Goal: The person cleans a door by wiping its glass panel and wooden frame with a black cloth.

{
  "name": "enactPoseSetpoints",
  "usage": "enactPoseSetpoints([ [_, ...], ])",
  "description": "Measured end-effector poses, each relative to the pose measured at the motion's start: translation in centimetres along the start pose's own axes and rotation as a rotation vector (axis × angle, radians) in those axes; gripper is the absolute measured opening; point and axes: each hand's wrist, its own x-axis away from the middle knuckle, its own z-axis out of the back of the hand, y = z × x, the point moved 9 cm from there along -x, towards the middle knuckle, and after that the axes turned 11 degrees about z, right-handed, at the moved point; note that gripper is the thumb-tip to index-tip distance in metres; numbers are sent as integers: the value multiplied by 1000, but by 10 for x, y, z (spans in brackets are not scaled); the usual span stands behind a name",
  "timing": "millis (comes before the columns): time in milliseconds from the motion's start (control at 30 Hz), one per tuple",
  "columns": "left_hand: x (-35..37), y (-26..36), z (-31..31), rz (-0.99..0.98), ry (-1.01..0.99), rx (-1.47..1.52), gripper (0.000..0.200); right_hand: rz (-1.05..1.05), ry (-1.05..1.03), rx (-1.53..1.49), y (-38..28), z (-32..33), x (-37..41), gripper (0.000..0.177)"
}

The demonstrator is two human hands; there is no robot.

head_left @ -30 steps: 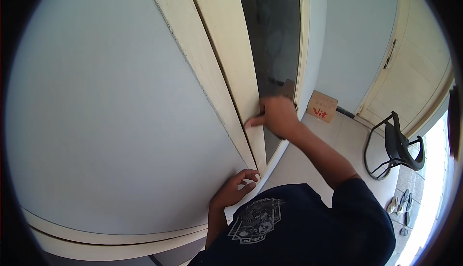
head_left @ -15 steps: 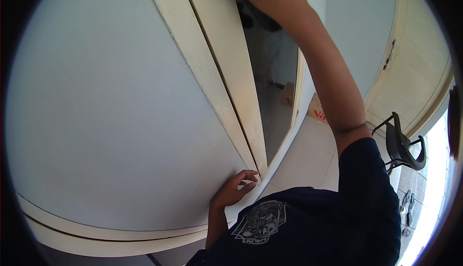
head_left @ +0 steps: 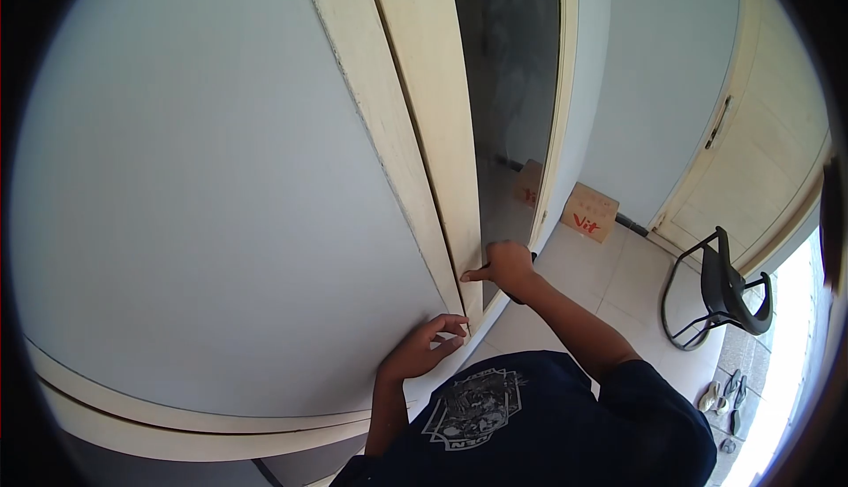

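Observation:
My right hand (head_left: 510, 266) is closed around a dark object, mostly hidden, with black bits showing past the fist. What kind of thing it is I cannot tell. Its thumb stretches onto the pale wooden frame (head_left: 433, 89) that borders a dark glass pane (head_left: 517, 72). Lower down, my left hand (head_left: 424, 346) rests by the wooden edge strip (head_left: 389, 151) of a grey wall panel (head_left: 203, 195), its fingers loosely bent and apart from the thumb. A narrow dark gap runs between strip and frame.
A cardboard box (head_left: 590, 211) with red lettering stands on the tiled floor against the wall. Further right are a black chair (head_left: 724, 284), a wooden door (head_left: 751, 133) with a handle, and several shoes (head_left: 729, 399) by the bright opening.
My right hand has come down along the frame from the top of the view to near my left hand, with the dark object still in it. The left hand has barely moved.

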Motion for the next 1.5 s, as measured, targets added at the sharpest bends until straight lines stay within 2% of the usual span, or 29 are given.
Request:
enactPoseSetpoints([
  [67, 0, 0, 2, 1, -1, 1, 38, -117, -156, -91, 25, -38, 11, 70],
  [100, -1, -4, 2, 8, -5, 6, 38, -113, -153, -98, 25, -37, 13, 70],
  [167, 1, -6, 0, 16, -4, 18, 38, -179, -196, -317, 30, -42, 25, 65],
  [200, 1, -5, 0, 10, 1, 24, 38, -171, -199, -315, 33, -46, 31, 65],
  [267, -1, -4, 0, -7, 20, 29, 38, -130, -111, -543, 36, -57, 43, 59],
  [300, -3, -9, -1, -4, 19, 40, 38, -85, -88, -554, 35, -61, 48, 55],
  [400, -7, -15, 0, 22, 23, 66, 38, -56, -99, -711, 27, -70, 65, 53],
  [567, -22, -27, -16, 156, 70, 146, 39, -35, -14, -827, -3, -53, 81, 46],
  [633, -28, -15, -24, 191, 248, -6, 31, -40, 5, -887, -12, -39, 84, 45],
  [667, -36, -18, -31, 198, 252, -6, 31, -20, -3, -904, -16, -28, 83, 45],
  [733, -46, -10, -27, 96, 385, 103, 26, 1, -15, -928, -15, -16, 81, 45],
  [867, -60, 18, -29, 111, 398, 93, 21, 62, -9, -1027, -2, 8, 80, 32],
  [933, -69, 25, -29, -1, 461, 206, 13, 104, -12, -1084, 6, 21, 81, 28],
  [967, -75, 25, -32, 3, 475, 209, 13, 112, -59, -1081, 9, 22, 81, 24],
  [1033, -80, 31, -31, -134, 522, 410, 10, 130, -115, -1085, 20, 16, 81, 21],
  [1133, -84, 30, -36, -113, 560, 511, 11, 208, -103, -1165, 35, 5, 80, 23],
  [1267, -84, 30, -39, -102, 643, 562, 11, 187, -169, -1274, 46, -7, 81, 20],
  [1300, -87, 27, -42, -85, 634, 581, 12, 183, -146, -1295, 50, -8, 79, 19],
  [1333, -90, 29, -44, -69, 623, 601, 13, 214, -177, -1294, 50, -8, 78, 19],
  [1400, -84, 38, -43, -37, 678, 627, 15, 146, -271, -1378, 54, -10, 81, 17],
  [1500, -87, 49, -52, 6, 545, 636, 13, 145, -351, -1436, 55, -3, 82, 15],
])
